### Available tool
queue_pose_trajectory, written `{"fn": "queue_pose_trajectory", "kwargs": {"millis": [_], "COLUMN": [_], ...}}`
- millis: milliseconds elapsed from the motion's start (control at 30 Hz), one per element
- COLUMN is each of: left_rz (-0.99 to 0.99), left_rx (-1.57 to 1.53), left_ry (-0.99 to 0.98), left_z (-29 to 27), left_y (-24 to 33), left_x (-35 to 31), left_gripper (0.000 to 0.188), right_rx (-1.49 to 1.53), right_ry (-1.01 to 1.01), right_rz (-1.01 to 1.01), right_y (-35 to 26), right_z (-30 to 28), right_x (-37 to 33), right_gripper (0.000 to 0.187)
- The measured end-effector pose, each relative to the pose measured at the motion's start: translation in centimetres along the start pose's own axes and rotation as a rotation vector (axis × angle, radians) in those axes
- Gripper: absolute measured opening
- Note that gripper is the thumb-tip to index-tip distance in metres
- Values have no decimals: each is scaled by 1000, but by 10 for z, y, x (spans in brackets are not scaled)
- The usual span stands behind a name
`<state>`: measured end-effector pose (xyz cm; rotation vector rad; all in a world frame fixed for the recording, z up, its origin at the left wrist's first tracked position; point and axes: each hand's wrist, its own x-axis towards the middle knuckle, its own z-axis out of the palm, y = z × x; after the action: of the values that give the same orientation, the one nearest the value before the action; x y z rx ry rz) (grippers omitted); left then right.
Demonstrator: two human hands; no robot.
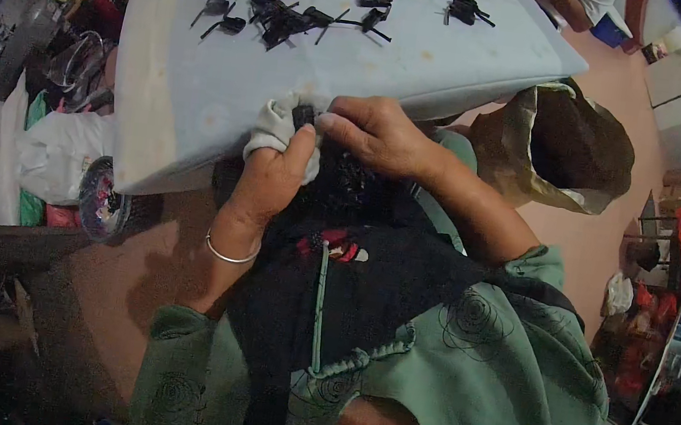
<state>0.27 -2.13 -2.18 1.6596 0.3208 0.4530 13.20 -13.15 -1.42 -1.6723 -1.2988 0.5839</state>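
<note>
Desk: Item one, and its location?
Me: Black part (303, 116), small, single. On my feed it sits at the tip of the left thumb, against pale cloth (270, 132)
Desk: State of the fingers?
Me: Left hand (271, 174): closed, thumb holding part and cloth together. Right hand (379, 137): thumb and forefinger drawn narrow, just beside the part; whether they pinch any of it, I cannot tell
Desk: Handling notes?
Me: My estimate: part light, stiff, hard as moulded plastic, rather slick against bare skin. Cloth soft, yielding, probably a help to the grip
Desk: Fragile?
Me: Compare the black pieces (283, 19) ahead of the fingers, on the white tabletop (246, 82): chunky bodies, thin stems. I would list such stems as the weak points
Desk: Recommended hold?
Me: The thick body, thumb in front, cloth behind, light pressure, my other fingertips clear of anything slender
</note>
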Motion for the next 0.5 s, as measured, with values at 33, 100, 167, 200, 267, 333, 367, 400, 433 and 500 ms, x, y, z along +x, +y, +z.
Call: {"fn": "queue_pose_trajectory", "kwargs": {"millis": [33,100,167,200,267,333,367,400,433,500], "left_rz": [-38,112,261,320,380,316,312,247,183,270], "left_rx": [-4,149,305,387,467,376,377,289,200,233], "left_ry": [-1,58,116,119,121,53,57,47,38,52], "left_z": [-1,2,5,8,9,9,8,7,6,8], "left_y": [-2,-24,-28,-22,-17,-15,-15,-15,-14,-8], "left_x": [1,4,4,2,1,4,2,1,0,2], "left_gripper": [27,29,30,31,32,31,31,30,29,28], "right_rx": [-87,-88,-87,39,163,172,174,237,299,302], "right_ry": [5,-11,-24,-35,-45,31,26,-10,-45,-54], "right_rz": [-46,-39,-32,20,72,-42,-42,41,125,102], "right_y": [0,-1,-1,2,8,13,10,4,0,0], "right_z": [1,3,6,8,15,21,20,16,14,12], "right_x": [-1,0,1,0,-2,-5,-5,-5,-6,-5], "right_gripper": [25,27,30,30,31,32,32,31,31,30]}}
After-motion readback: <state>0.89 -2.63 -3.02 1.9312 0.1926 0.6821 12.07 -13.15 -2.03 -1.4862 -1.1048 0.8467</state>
